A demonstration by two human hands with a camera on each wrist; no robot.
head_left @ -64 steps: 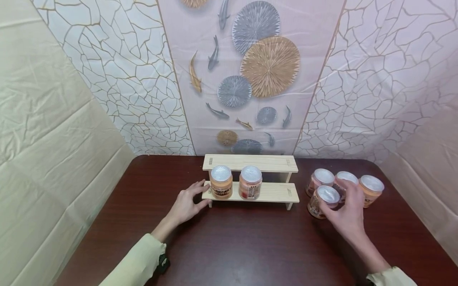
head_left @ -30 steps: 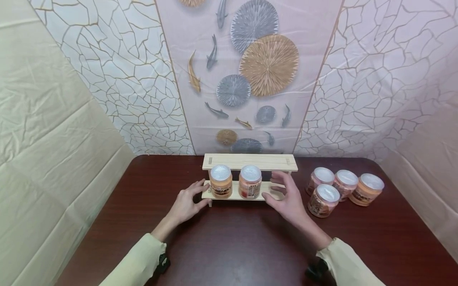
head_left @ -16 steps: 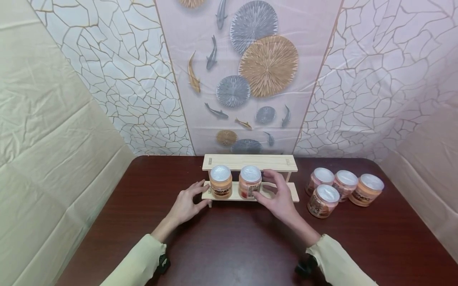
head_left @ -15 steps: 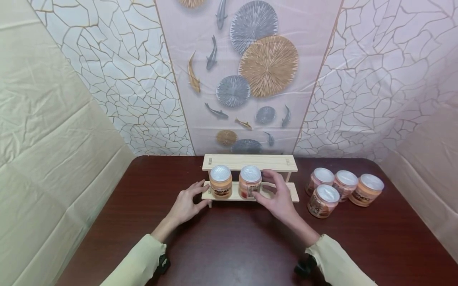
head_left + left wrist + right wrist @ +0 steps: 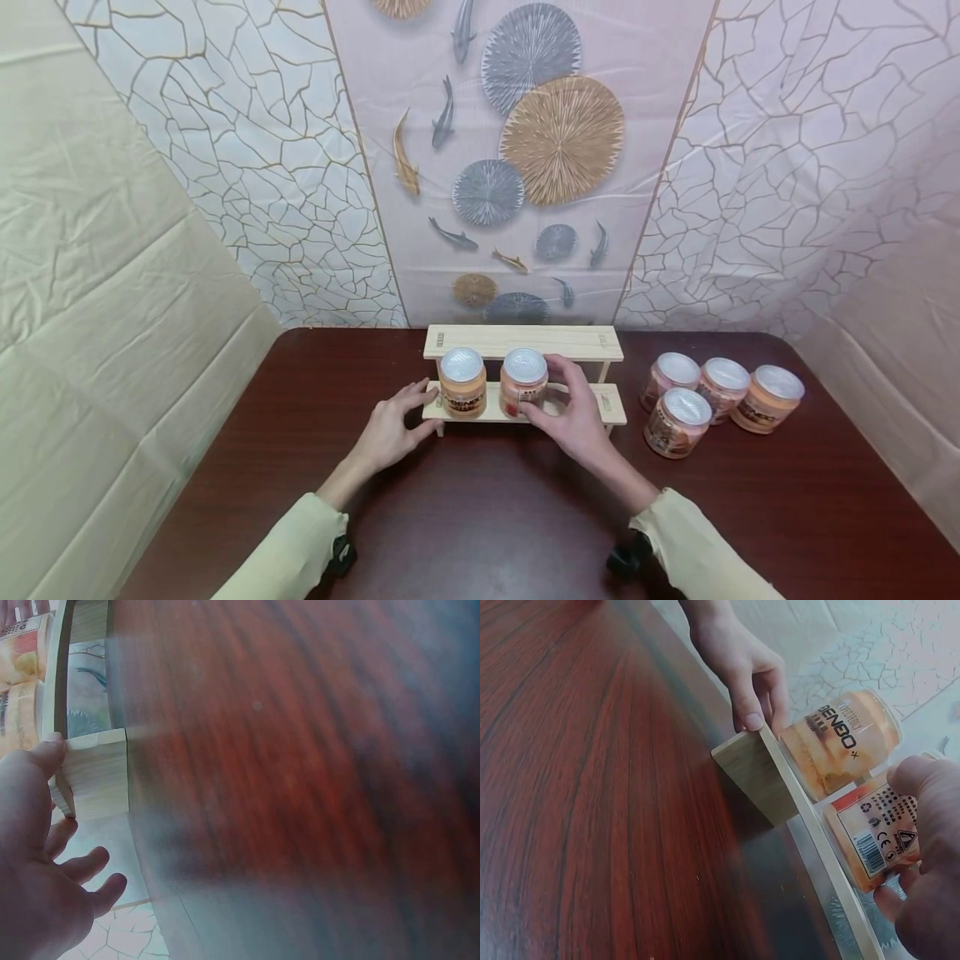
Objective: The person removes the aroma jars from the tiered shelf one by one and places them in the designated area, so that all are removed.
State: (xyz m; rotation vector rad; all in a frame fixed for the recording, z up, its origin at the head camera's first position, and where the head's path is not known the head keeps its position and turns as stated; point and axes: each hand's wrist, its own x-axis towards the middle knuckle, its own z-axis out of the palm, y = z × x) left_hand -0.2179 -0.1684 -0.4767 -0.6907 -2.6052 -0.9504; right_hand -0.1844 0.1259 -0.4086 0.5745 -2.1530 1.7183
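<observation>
A two-step pale wooden shelf (image 5: pixel 525 342) stands at the table's back. On its lower step are two upright orange jars with clear ribbed lids. My left hand (image 5: pixel 386 429) pinches the left end of the lower step, thumb on the front edge and fingers behind, as the left wrist view shows. The left jar (image 5: pixel 463 392), labelled BENBO, stands beside that hand. My right hand (image 5: pixel 573 417) grips the second jar (image 5: pixel 521 387) from its right side, thumb in front and fingers behind. In the right wrist view this jar (image 5: pixel 870 840) shows a barcode label.
Several similar jars stand grouped at the table's right: a front jar (image 5: pixel 677 425), two behind it and one jar (image 5: pixel 768 400) rightmost. The dark red-brown table (image 5: pixel 480 517) extends before the shelf. Patterned cloth (image 5: pixel 562 142) hangs behind it, with pale fabric at both sides.
My right hand has left the front jar of the right group, moved left to the shelf and taken hold of the second jar. My left hand has stayed at the shelf's end.
</observation>
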